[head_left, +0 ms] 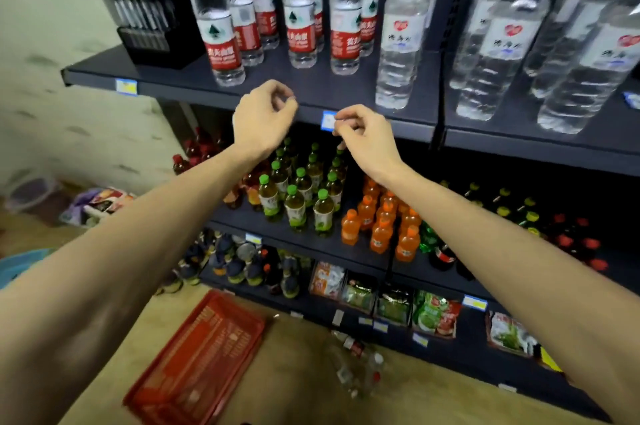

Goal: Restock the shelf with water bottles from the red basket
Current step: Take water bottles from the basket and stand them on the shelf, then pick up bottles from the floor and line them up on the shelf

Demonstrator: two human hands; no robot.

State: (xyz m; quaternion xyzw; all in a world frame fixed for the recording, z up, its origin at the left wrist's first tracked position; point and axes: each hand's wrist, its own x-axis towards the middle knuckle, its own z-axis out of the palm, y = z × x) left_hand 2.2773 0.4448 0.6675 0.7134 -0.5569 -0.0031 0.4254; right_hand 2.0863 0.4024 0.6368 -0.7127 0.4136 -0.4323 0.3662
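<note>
- My left hand (265,116) is raised in front of the edge of the top shelf (180,78); its fingers are loosely curled and there is nothing in it.
- My right hand (363,134) is just beside it, in front of a small blue and white price tag (328,120). The fingers are curled too, and I cannot tell if they pinch the tag or only come close to it.
- The red basket (201,359) lies on the floor (311,400) below my left arm, near the bottom of the shelves. Its floor is a red grid, and I see no bottle inside.
- Some clear bottles (360,365) lie on the floor just to the right of the basket; they are blurred, with a red label or cap on some.
- On the top shelf stand the red-capped water bottles (221,19), upright in rows, each with a red and white label and a green tree mark. The white writing on the label is too blurred to read.
- To the right of them stand bigger clear bottles with white caps (401,40), with a red heart mark on a white label.
- At the left end of the top shelf there is a black rack (149,9).
- On the shelf below are green-capped bottles (298,203) of yellowish drink, and beside them orange drink bottles (381,227).
- The lowest shelf holds snack packets (436,317) in green and red.
</note>
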